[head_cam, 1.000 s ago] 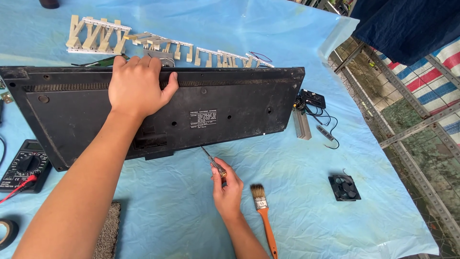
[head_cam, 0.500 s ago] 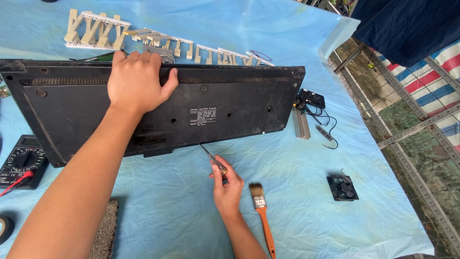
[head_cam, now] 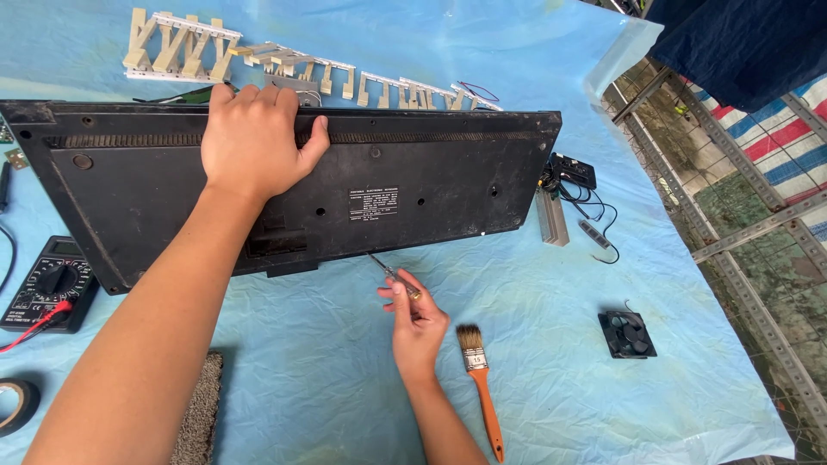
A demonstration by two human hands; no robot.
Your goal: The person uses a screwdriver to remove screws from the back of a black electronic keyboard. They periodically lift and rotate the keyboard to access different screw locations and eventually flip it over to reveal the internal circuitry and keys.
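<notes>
Our left hand point(head_cam: 257, 138) lies palm down on the upturned back of a long black keyboard case point(head_cam: 448, 194), fingers spread and curled over its far edge, the thumb stretched toward the right. It presses on the case rather than gripping anything. Our right hand point(head_cam: 417, 325) is closed around a small screwdriver point(head_cam: 388, 273), pinched between thumb and fingertips, and its metal tip meets the near edge of the case just below the white label point(head_cam: 373, 205).

The case lies flat across a table covered with a light blue sheet point(head_cam: 551, 379), running from the far left to right of the middle. Beyond it lies a row of pale key strips point(head_cam: 284, 60). Just right of the case sit a grey bar point(head_cam: 551, 219) and a small black part with thin wires point(head_cam: 575, 172).

Near our right hand, just to its right, a paintbrush with an orange handle point(head_cam: 479, 383) lies on the sheet. Farther right is a small black fan point(head_cam: 626, 334). At the left edge we see a black meter with a red lead point(head_cam: 47, 284), and below it a roll of black tape point(head_cam: 17, 405), only partly in view. A grey mat point(head_cam: 200, 413) lies under our left forearm.
</notes>
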